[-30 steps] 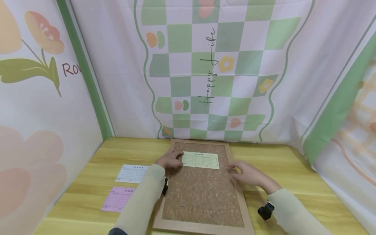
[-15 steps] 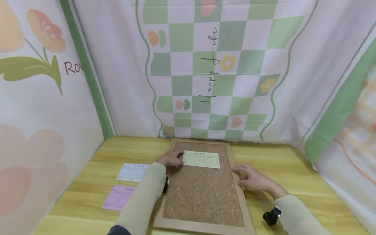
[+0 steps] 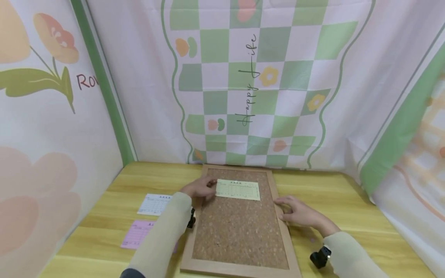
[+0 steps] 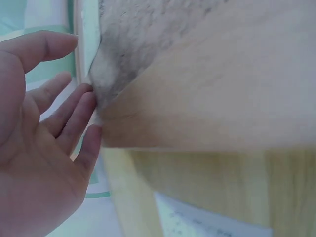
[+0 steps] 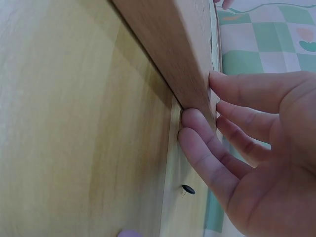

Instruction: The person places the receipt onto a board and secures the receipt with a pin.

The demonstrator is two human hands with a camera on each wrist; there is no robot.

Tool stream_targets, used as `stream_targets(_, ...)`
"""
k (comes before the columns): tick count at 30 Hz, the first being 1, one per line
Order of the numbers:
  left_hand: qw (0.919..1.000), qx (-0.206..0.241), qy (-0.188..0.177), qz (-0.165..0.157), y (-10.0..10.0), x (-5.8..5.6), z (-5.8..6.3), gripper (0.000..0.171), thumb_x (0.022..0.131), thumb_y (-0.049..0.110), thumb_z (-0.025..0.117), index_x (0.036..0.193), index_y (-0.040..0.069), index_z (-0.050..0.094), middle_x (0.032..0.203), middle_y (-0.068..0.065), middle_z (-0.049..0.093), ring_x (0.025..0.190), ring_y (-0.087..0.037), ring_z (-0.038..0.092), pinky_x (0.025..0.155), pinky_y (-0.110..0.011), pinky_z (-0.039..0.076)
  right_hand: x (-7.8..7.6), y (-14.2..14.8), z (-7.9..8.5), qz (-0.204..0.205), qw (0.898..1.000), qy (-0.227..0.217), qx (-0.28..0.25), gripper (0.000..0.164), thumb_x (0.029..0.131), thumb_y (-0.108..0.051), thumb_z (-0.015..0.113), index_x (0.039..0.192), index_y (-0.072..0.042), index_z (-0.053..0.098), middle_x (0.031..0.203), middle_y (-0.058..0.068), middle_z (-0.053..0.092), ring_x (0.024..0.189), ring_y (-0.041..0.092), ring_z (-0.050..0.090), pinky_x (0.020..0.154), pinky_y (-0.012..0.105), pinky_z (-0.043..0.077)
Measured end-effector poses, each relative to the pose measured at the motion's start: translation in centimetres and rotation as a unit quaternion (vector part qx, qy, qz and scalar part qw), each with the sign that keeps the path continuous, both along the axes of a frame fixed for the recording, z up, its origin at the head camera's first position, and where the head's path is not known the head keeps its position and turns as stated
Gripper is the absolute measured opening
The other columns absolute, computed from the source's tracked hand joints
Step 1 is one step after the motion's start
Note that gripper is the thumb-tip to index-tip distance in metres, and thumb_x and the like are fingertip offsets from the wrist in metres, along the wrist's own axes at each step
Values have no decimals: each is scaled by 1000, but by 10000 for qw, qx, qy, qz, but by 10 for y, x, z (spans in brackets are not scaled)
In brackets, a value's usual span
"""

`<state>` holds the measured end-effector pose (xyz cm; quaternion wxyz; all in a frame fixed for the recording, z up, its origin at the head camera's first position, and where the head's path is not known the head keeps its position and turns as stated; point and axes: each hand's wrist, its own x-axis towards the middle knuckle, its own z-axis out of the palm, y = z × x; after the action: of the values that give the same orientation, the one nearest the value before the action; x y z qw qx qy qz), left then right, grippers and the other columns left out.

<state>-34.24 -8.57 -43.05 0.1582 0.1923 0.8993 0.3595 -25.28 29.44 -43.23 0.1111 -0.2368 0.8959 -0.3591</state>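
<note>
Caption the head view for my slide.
Green slip on the corkboard beside left fingers, right fingers at the frame, white slip and pink slip on the table.

Your two sleeves, left and right, are plain cream and long, reaching your wrists. A dark patch marks the left one's near end. Small black devices sit at both wrists, left and right, the right one boxy with a glint.
</note>
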Motion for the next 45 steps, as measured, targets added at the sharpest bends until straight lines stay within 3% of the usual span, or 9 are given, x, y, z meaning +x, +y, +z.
stream_targets(5,9990,267,-241,-276,-6,6,12,58,102,21,55,152,-1,35,152,-21,41,140,-36,38,113,-50,30,0,1,-1,-5,10000,75,33,56,91,-9,71,138,12,49,138,38,38,102,34,61,78,29,52)
stream_targets(11,9973,343,-131,-643,-14,9,13,60,101,16,54,153,-3,31,154,-25,36,142,-39,35,114,-51,28,1,-1,-1,30,9999,-42,-92,56,92,-7,70,139,12,47,139,39,35,102,35,61,76,28,53)
stream_targets(17,9958,361,-46,-840,-31,13,14,60,102,17,54,156,3,31,154,-24,38,141,-39,36,111,-52,32,1,-1,-2,3,9998,-132,-154,56,93,-7,69,140,11,46,140,38,35,104,37,61,75,29,54)
stream_targets(29,9990,286,172,-296,-81,31,26,63,99,28,61,152,2,39,152,-22,40,135,-43,42,105,-56,39,0,-1,-3,-143,9999,-11,14,55,93,-10,70,141,8,49,142,36,36,107,36,59,82,35,53)
stream_targets(37,9990,298,331,-45,-123,42,23,62,97,26,66,149,-1,42,146,-28,45,130,-47,46,102,-57,41,-1,0,-5,-120,9999,-45,-17,55,94,-10,69,141,7,48,142,34,36,105,32,59,77,29,52)
stream_targets(45,9968,-129,713,332,-159,56,16,62,94,30,67,143,-3,48,141,-29,50,127,-51,46,100,-65,37,2,1,-3,-150,9998,-138,-28,56,94,-10,68,142,8,47,142,34,35,106,33,57,79,33,51)
